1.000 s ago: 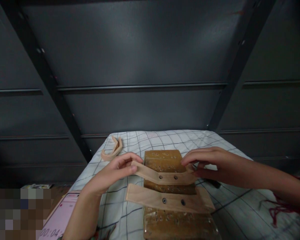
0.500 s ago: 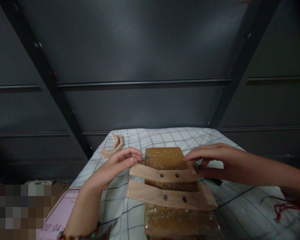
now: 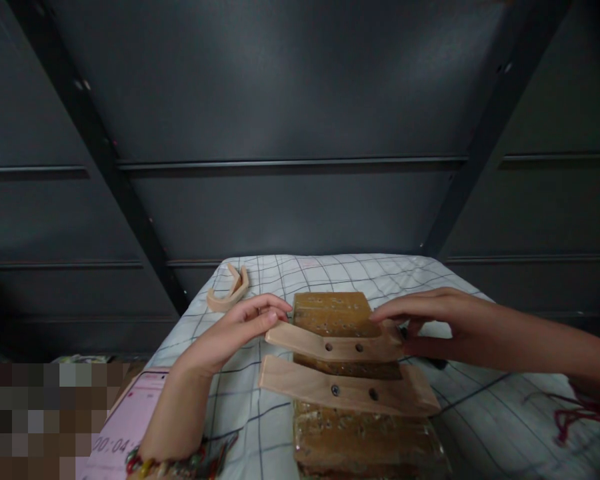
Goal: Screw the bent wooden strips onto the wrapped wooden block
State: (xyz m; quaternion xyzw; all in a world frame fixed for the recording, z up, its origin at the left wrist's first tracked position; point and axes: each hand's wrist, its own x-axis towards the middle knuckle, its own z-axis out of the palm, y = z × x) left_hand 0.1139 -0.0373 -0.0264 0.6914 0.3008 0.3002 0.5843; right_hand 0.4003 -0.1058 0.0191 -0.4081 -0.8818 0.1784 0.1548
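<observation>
A curved wooden bracket (image 3: pixel 345 347) with two dark holes lies across a brown, tape-wrapped block (image 3: pixel 330 307). My left hand (image 3: pixel 247 327) is closed on the bracket's left end, thumb on top. At its right end, my right hand (image 3: pixel 425 320) is closed as well, the index finger resting over the top edge. Nearer to me, a second wooden bracket (image 3: pixel 305 387) sits across the same block. One screw head (image 3: pixel 335 390) shows clearly in its left hole, and the right hole looks filled too. Many small holes pit the block's surface.
More bent wooden pieces (image 3: pixel 230 293) lie at the far left of the checked cloth (image 3: pixel 405 273). A dark object (image 3: pixel 436 363) shows partly under my right hand. At lower left is a pink phone screen (image 3: pixel 130 413) with a timer. Dark panels (image 3: pixel 290 213) stand behind the table.
The whole view has shifted slightly to the left, so everything sits a little further right. Both hands keep their places on the far bracket, with little other visible movement.
</observation>
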